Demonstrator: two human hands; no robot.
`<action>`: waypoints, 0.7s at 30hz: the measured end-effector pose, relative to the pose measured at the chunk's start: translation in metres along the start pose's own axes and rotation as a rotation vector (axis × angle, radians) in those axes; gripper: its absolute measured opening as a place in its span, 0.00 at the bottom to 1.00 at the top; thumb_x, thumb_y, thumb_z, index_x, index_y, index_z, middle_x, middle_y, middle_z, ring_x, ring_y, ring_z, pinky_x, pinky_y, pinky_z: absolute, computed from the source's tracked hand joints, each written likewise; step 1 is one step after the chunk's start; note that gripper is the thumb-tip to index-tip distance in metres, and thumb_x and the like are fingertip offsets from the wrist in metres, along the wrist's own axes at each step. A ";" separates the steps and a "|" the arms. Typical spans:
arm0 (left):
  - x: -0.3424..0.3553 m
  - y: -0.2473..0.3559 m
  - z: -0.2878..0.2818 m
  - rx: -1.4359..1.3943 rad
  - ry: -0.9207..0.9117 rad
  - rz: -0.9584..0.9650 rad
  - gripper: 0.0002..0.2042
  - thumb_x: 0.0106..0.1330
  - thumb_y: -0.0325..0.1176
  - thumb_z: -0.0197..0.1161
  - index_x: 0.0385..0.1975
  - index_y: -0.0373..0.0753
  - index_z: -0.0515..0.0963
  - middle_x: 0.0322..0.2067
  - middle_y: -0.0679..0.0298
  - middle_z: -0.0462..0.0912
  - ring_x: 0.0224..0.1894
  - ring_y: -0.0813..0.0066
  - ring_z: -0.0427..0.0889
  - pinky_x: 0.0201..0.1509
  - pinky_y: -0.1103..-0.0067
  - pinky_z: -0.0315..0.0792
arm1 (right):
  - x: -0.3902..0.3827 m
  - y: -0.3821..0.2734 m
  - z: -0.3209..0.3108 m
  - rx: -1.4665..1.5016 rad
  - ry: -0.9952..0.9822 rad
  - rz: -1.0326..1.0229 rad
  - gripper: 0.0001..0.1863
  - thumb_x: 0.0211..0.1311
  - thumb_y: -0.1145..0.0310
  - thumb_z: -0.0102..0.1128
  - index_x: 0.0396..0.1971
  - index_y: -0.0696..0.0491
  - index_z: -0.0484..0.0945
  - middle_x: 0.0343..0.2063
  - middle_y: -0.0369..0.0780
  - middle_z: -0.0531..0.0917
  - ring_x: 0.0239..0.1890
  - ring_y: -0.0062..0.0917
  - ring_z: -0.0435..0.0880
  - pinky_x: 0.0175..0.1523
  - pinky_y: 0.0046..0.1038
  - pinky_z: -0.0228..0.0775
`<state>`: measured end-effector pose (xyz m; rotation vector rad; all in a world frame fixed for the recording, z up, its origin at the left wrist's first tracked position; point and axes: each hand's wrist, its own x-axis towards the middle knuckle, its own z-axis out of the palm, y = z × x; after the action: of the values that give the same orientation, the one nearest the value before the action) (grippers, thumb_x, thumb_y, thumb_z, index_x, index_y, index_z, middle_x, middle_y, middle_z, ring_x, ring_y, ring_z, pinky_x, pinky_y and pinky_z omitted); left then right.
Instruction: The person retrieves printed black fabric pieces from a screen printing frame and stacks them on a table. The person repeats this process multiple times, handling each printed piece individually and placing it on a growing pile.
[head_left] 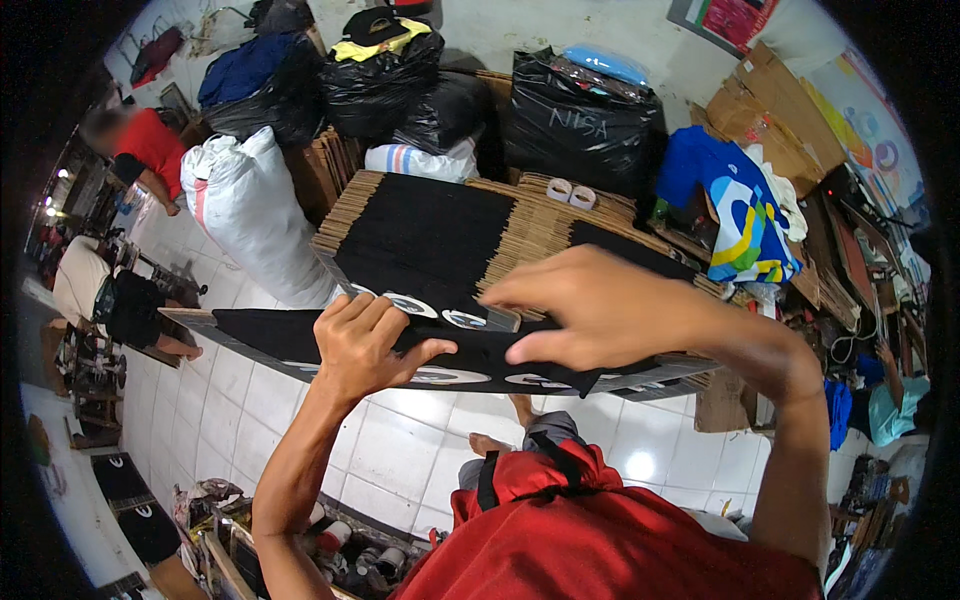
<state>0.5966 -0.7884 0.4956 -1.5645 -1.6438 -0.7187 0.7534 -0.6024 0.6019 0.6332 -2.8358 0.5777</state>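
My left hand (375, 345) grips the top edge of a long board covered in black fabric (270, 335) with white oval prints, fingers curled over it and thumb toward the right. My right hand (590, 310), slightly blurred, hovers over that board's right half, its thumb and fingers apart. Just beyond lies a stack of cardboard boards (525, 235) with black fabric panels (420, 230) laid on them, some bearing similar white prints. Two white tape rolls (570, 193) rest at the back of the stack.
Black bags (580, 130) and white sacks (240, 220) line the back and left. A blue printed cloth (735, 205) and cardboard (765, 110) fill the right. Other people are at far left (155, 160), lower left (135, 310) and far right (895, 400). Clutter (365, 550) lies below.
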 end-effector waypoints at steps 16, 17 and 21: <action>-0.110 0.108 0.115 -0.148 -0.436 -0.795 0.37 0.43 0.46 0.71 0.53 0.37 0.64 0.49 0.53 0.71 0.53 0.57 0.68 0.58 0.63 0.56 | -0.124 0.159 0.254 0.030 -0.265 0.533 0.16 0.37 0.77 0.54 0.33 0.63 0.75 0.28 0.56 0.79 0.35 0.50 0.78 0.43 0.46 0.69; -0.135 0.122 0.123 -0.142 -0.453 -0.887 0.36 0.44 0.46 0.71 0.52 0.36 0.64 0.47 0.52 0.73 0.51 0.56 0.70 0.56 0.64 0.59 | -0.141 0.172 0.268 0.036 -0.265 0.539 0.17 0.38 0.77 0.53 0.34 0.62 0.75 0.28 0.55 0.79 0.35 0.50 0.79 0.43 0.46 0.69; -0.255 0.205 0.145 -0.200 -0.706 -1.380 0.32 0.48 0.47 0.68 0.50 0.35 0.67 0.42 0.50 0.77 0.45 0.53 0.75 0.46 0.66 0.68 | -0.207 0.218 0.302 0.013 -0.317 0.599 0.16 0.39 0.76 0.53 0.35 0.60 0.75 0.29 0.54 0.80 0.35 0.49 0.79 0.43 0.46 0.69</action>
<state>0.7751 -0.7962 0.1856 -0.5549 -3.2783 -1.0378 0.8153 -0.4670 0.2022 -0.1656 -3.3245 0.6228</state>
